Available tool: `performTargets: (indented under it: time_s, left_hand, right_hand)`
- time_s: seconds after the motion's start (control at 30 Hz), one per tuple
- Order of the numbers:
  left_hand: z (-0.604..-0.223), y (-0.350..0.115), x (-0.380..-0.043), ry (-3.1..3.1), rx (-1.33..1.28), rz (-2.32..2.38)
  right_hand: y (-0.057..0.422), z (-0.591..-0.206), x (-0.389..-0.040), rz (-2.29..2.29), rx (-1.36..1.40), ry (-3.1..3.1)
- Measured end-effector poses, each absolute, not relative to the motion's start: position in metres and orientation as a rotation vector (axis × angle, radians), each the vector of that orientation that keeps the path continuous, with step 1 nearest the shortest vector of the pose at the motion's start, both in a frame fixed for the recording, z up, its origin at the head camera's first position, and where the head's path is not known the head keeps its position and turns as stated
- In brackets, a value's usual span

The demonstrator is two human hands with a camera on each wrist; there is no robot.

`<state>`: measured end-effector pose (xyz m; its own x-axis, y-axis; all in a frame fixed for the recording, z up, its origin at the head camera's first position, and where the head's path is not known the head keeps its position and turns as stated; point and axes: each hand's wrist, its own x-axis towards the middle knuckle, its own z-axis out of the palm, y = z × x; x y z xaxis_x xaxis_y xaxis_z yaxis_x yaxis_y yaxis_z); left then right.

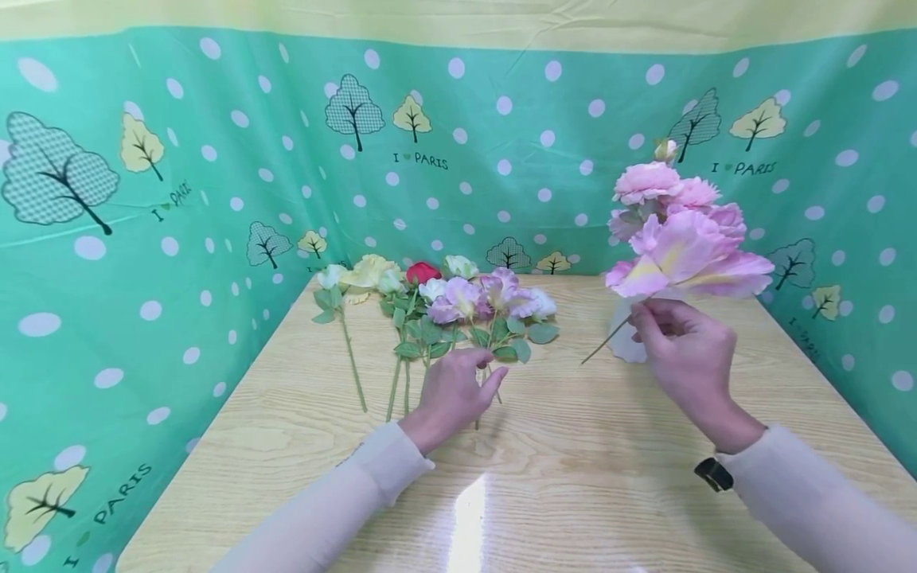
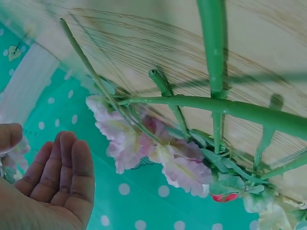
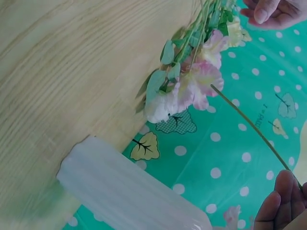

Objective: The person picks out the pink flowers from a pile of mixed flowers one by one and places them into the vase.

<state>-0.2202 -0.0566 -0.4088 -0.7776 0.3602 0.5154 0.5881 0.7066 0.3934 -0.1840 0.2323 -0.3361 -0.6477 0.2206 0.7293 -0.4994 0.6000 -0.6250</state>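
My right hand pinches the thin stem of a large pink-purple artificial flower with yellow streaks, tilted so the stem's end points down and left. Behind it is a white vase, partly hidden by hand and petals; pink flowers show above it. In the right wrist view, the held stem stays apart from the vase. My left hand is over the stems of flowers lying on the table, fingers loosely bent and holding nothing. Pale purple flowers lie just beyond it.
A row of artificial flowers lies on the wooden table, stems towards me: a red rose, a cream-yellow bloom and white ones. A green dotted curtain encloses the table's back and sides.
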Motion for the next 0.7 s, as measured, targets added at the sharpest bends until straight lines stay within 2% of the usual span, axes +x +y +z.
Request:
performTargets:
  time_s: [0.7]
  left_hand:
    - [-0.41,-0.061,-0.221,-2.515,-0.704,-0.731]
  right_hand:
    - [0.26,-0.314,-0.19,0.989,0.204,-1.866]
